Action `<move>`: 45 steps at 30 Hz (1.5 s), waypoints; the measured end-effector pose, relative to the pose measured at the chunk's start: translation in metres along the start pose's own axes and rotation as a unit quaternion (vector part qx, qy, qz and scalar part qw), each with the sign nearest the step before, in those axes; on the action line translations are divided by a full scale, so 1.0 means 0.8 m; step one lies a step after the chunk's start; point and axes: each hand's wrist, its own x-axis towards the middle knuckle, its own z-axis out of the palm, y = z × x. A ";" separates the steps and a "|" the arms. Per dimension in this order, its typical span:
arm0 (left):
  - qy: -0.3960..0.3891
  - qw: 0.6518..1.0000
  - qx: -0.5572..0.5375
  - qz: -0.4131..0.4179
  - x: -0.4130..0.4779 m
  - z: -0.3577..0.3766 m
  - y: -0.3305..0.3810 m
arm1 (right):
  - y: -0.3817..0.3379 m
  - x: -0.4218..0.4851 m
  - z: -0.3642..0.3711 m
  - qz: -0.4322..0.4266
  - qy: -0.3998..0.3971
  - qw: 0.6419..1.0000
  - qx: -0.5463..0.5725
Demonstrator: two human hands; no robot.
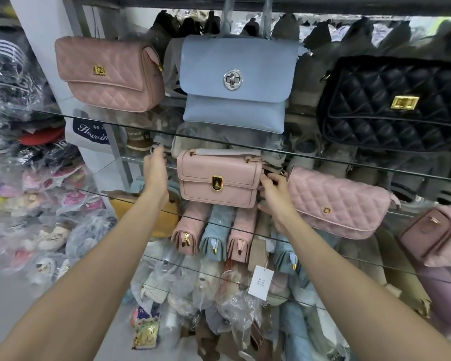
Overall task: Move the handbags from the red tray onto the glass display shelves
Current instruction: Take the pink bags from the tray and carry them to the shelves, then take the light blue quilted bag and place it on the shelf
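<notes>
A small pink handbag (219, 178) with a gold clasp stands upright on the middle glass shelf (94, 192). My left hand (155, 168) is just left of it, fingers apart and holding nothing. My right hand (276, 196) is at the bag's right end, fingers closed on the strap fitting there. On the upper glass shelf (115, 120) stand a pink quilted bag (107, 74), a light blue bag (235, 84) and a black quilted bag (393, 102). A pale pink quilted bag (336, 204) lies tilted right of my right hand. The red tray is out of view.
A mauve small bag (427, 233) sits at the far right. Pink and blue wallets (211, 235) and a yellow bag (146, 212) lie under the middle shelf. Plastic-wrapped goods (37, 204) pile up at left; more packed items fill the lower shelves.
</notes>
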 end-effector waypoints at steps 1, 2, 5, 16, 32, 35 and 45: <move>0.007 1.000 0.007 0.012 -0.005 0.003 0.003 | -0.003 -0.007 -0.005 0.001 -0.001 1.000 -0.004; 0.008 1.000 0.013 0.019 -0.013 0.008 0.005 | -0.007 -0.014 -0.011 0.002 -0.004 1.000 -0.008; -0.054 0.998 0.007 0.025 -0.049 0.033 0.008 | -0.015 -0.037 -0.045 -0.005 -0.020 1.000 -0.010; -0.351 0.936 0.022 -0.017 -0.323 0.208 -0.010 | -0.033 -0.181 -0.301 -0.065 0.095 0.993 -0.025; -0.696 0.699 0.140 -0.086 -0.858 0.502 -0.159 | 0.086 -0.543 -0.788 0.004 0.497 0.867 0.011; -0.748 0.633 0.179 -0.086 -0.954 0.546 -0.209 | 0.125 -0.613 -0.850 0.045 0.559 0.828 0.016; -0.882 0.413 0.222 -0.039 -1.250 0.627 -0.295 | 0.192 -0.793 -0.988 0.120 0.745 0.653 0.071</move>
